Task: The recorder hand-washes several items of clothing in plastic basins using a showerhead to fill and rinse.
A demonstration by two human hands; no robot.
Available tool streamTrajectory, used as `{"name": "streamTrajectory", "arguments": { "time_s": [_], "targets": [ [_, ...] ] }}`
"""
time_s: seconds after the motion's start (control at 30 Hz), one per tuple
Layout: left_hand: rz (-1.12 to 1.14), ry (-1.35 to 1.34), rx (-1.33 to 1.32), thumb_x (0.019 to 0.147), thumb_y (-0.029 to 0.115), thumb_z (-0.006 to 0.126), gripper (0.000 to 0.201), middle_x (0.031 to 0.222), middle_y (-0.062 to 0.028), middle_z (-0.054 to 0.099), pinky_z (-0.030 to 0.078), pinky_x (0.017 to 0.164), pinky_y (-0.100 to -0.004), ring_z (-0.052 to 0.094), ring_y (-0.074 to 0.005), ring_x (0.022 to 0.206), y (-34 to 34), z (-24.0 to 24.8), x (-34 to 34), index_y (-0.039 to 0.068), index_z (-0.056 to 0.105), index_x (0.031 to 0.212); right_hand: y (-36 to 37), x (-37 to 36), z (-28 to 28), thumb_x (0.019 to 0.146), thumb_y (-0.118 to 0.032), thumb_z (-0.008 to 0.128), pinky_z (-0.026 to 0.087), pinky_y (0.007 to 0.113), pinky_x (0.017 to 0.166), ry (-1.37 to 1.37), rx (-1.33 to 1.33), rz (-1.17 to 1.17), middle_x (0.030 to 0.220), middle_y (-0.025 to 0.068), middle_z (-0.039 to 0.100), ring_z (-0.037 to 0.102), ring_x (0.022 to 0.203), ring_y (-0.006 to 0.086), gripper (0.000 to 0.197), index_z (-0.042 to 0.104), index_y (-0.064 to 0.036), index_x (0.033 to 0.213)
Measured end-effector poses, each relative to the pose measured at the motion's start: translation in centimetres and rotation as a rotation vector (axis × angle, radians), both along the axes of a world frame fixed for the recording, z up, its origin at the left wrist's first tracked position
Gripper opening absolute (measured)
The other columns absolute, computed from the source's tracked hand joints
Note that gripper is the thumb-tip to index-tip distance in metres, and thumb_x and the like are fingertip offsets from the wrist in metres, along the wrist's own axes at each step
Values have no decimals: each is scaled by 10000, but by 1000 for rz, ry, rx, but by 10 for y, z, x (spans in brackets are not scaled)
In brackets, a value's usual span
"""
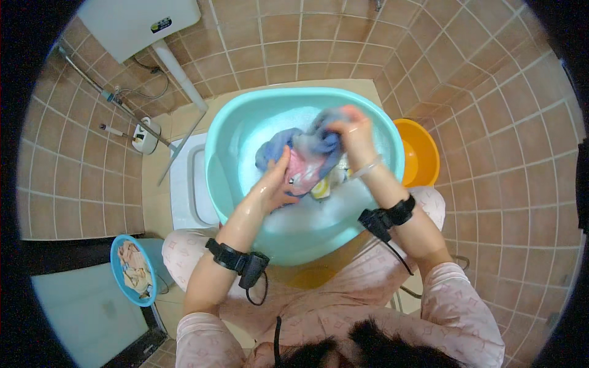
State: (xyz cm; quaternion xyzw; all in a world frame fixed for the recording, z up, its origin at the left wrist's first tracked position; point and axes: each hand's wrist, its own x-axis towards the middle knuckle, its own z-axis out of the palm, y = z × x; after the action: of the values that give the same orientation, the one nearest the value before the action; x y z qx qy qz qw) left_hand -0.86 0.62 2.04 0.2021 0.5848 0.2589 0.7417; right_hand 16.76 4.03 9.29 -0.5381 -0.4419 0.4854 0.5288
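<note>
A large turquoise basin (213, 178) of sudsy water sits between my knees. Over the water I hold a wet blue garment with a pink part (305, 164). My left hand (276, 184) grips its near left side, thumb on top and fingers partly under the cloth. At the far right of the same garment, my right hand (357, 136) is closed round a bunched blue fold; its fingertips are smeared by motion. A white and yellow patterned cloth (322, 187) shows just beneath, partly hidden in the foam (307, 218).
An orange basin (423, 153) stands against the turquoise one on the right. To the left are a white squat toilet (184, 184) and a blue bucket (151, 257) with light clothes in it. A white cistern (141, 24) and its pipe hang at the far left. Tiled walls close in the space.
</note>
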Motion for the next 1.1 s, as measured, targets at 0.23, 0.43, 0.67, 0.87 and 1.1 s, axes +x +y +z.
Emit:
{"name": "streamTrajectory", "arguments": {
  "time_s": [0.23, 0.43, 0.67, 0.87, 1.1],
  "targets": [
    [-86, -1267, 27, 824, 528, 485, 583, 1060, -111, 545, 419, 876, -423, 534, -230, 993, 10, -67, -6, 86, 445, 1201, -85, -87, -20, 688, -200, 587, 457, 378, 635, -473, 439, 505, 704, 146, 587, 581, 672, 302, 191, 564, -12, 712],
    [338, -605, 107, 869, 471, 406, 435, 984, -94, 563, 461, 802, -392, 571, -220, 874, -5, -38, 42, 100, 491, 1081, -3, -51, -77, 688, -192, 578, 457, 419, 605, -643, 87, 161, 664, 190, 590, 584, 630, 347, 182, 594, -17, 640],
    [171, -1494, 256, 858, 392, 493, 381, 976, -72, 565, 477, 789, -382, 572, -214, 896, -13, -110, 7, 75, 502, 1069, -46, -88, -70, 656, -175, 589, 453, 398, 534, -542, 449, 227, 616, 233, 556, 572, 569, 360, 193, 576, 12, 610],
    [455, -423, 65, 865, 304, 473, 297, 1022, -88, 564, 480, 803, -375, 567, -222, 945, -14, -45, 22, 68, 519, 1038, -37, -76, -69, 701, -166, 574, 411, 324, 559, -483, 151, 170, 577, 153, 539, 520, 579, 177, 221, 547, 44, 639],
    [327, -452, 77, 769, 127, 518, 236, 874, -89, 588, 508, 683, -322, 608, -206, 776, -9, 2, 4, 25, 527, 982, 48, -39, -118, 727, -274, 654, 435, 341, 667, -66, -234, 203, 735, 105, 615, 560, 696, 211, 305, 605, 21, 781]
  ]
}}
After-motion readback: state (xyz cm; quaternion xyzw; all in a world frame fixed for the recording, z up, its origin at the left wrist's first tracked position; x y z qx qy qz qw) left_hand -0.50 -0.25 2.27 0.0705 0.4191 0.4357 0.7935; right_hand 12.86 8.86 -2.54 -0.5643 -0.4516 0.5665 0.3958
